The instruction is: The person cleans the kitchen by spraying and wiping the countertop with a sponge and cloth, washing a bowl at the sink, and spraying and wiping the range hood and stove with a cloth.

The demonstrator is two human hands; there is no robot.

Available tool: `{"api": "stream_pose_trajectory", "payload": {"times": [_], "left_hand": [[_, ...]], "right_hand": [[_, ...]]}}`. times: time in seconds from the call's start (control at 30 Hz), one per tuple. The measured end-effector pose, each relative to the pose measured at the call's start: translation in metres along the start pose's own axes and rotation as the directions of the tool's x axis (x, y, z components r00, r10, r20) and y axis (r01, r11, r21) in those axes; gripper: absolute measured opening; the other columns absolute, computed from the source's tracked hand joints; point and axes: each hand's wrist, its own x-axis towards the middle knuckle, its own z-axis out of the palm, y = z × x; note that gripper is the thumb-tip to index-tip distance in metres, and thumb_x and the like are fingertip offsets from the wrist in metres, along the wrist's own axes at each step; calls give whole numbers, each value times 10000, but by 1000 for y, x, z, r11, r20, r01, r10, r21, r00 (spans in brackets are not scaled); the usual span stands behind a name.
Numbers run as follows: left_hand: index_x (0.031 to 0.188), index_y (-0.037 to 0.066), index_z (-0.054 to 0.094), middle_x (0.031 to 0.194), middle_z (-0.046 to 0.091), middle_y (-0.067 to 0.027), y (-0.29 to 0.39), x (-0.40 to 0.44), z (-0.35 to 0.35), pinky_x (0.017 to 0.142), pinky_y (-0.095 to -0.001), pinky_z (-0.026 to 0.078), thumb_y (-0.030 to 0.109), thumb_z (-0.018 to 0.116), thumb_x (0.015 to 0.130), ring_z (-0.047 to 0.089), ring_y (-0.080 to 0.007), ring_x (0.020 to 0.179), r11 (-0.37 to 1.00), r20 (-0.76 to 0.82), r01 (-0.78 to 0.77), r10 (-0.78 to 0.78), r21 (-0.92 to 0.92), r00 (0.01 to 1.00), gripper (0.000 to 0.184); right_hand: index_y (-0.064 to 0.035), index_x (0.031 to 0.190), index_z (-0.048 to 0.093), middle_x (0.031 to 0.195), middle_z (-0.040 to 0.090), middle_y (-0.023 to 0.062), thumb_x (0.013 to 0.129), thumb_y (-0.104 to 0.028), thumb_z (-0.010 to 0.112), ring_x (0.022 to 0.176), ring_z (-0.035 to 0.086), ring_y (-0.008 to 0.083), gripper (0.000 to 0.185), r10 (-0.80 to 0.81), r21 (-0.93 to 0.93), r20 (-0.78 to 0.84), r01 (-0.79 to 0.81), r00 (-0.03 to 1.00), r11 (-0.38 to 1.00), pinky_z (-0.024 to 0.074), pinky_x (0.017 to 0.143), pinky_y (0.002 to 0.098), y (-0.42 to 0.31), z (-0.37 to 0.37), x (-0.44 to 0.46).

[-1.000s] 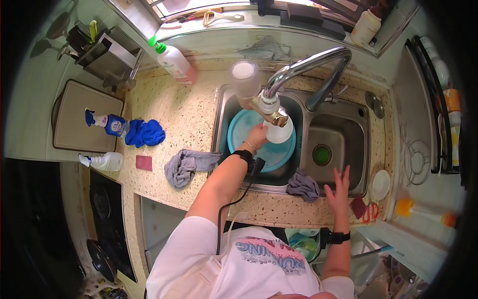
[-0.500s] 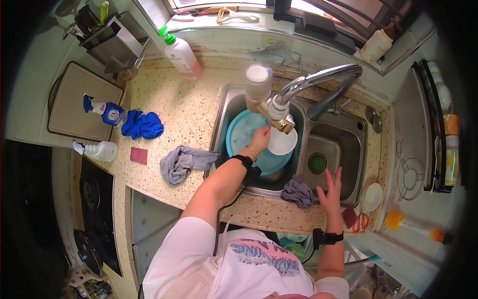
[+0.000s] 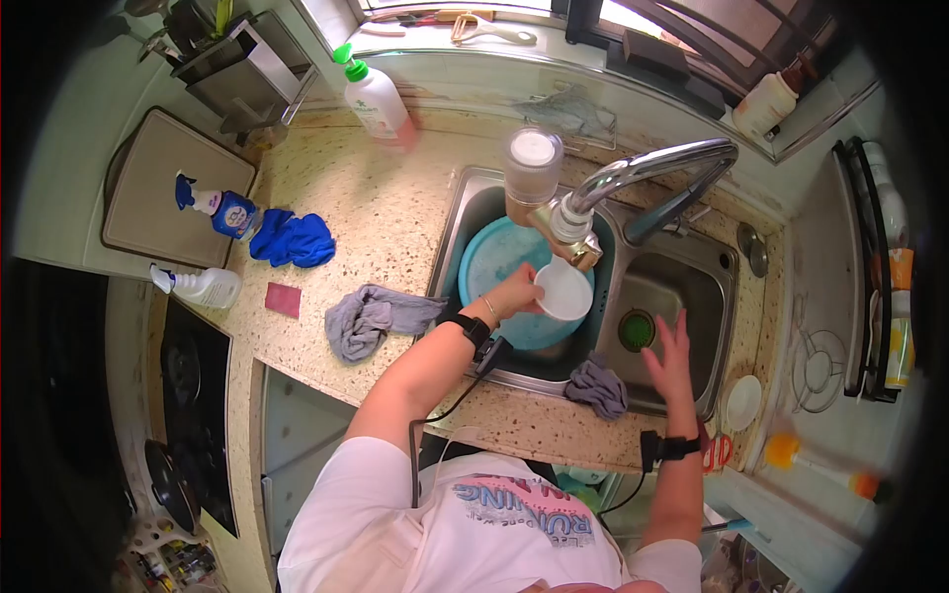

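Note:
My left hand [image 3: 516,293] grips the edge of a small white bowl [image 3: 564,291], which is under the faucet's brass outlet [image 3: 581,253]. Below them a light blue basin [image 3: 481,259] with cloudy water sits in the left sink compartment. My right hand [image 3: 671,358] is empty, fingers spread, over the front of the right compartment [image 3: 682,287], near its green drain strainer [image 3: 638,330]. A crumpled grey-purple cloth [image 3: 596,387] lies on the sink's front edge between my hands.
On the counter [image 3: 395,198] left of the sink are a grey cloth [image 3: 368,321], a red pad [image 3: 283,299], blue gloves [image 3: 294,239], spray bottles [image 3: 205,287] and a soap pump bottle [image 3: 377,107]. Red-handled scissors [image 3: 723,452] and a white lid [image 3: 743,402] lie at the right.
The white bowl in my left hand has come forward and is now tilted under the outlet. My right hand has moved a little over the right compartment, fingers still spread. The view has shifted slightly.

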Motion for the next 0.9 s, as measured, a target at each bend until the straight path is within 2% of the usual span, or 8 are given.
{"api": "stream_pose_trajectory", "payload": {"times": [0.13,0.2,0.3,0.4,0.5,0.7,0.8,0.9], "left_hand": [[1009,77,427,933,512,-76,-8,7,-9,713,-381,570,56,665,740,606,-237,880,999,-52,-21,24,47,998,360],[1027,83,435,971,527,-71,-10,18,-12,788,-389,549,60,668,749,592,-223,915,997,-126,-70,72,20,989,363],[1144,73,432,1077,557,-79,-20,31,-5,920,-430,471,61,639,821,567,-223,1037,931,-75,-147,130,-333,989,384],[1192,74,437,1138,562,-88,-40,34,4,920,-407,470,79,609,866,564,-220,1055,856,83,-76,138,-512,987,369],[1194,74,445,1134,565,-82,-39,24,4,917,-395,468,99,594,888,564,-221,1063,755,61,-44,112,-655,992,341],[1167,80,440,1110,563,-87,-31,39,14,854,-370,493,87,599,870,572,-207,1038,809,24,-116,159,-576,987,336],[1135,80,436,1052,563,-89,-24,25,12,801,-348,505,122,676,816,583,-202,976,946,-28,-82,78,-315,997,402],[1100,86,432,982,557,-82,-17,12,12,756,-337,506,157,786,720,578,-195,900,981,-174,-137,113,-136,978,524]], "right_hand": [[-108,1385,409,1506,207,229,803,-188,654,1351,292,391,636,-45,-2,-73,45,996,999,309,1072,426,30,-22,68],[-89,1409,374,1503,242,207,851,-211,622,1358,310,329,623,76,214,-78,-57,994,975,314,1066,411,45,-33,109],[-82,1438,328,1506,263,164,909,-280,570,1363,310,274,615,257,504,-193,-129,947,854,313,1060,393,64,-40,159],[-81,1457,279,1488,308,121,942,-348,520,1331,350,246,629,413,723,-183,-163,892,671,316,1041,351,46,-47,181],[-90,1464,264,1471,327,108,950,-401,487,1317,354,247,641,424,732,-134,-199,896,652,318,1038,380,56,-43,200],[-76,1462,274,1456,338,139,947,-418,486,1306,365,264,654,439,815,-109,-172,892,553,323,1037,396,59,-35,212],[-73,1467,253,1438,358,128,944,-393,510,1294,379,270,665,442,825,-104,-171,891,539,315,1042,393,61,-38,215],[-66,1471,226,1417,376,118,939,-357,536,1277,395,269,681,478,885,-174,-76,861,460,302,1052,390,65,-35,221]]}}
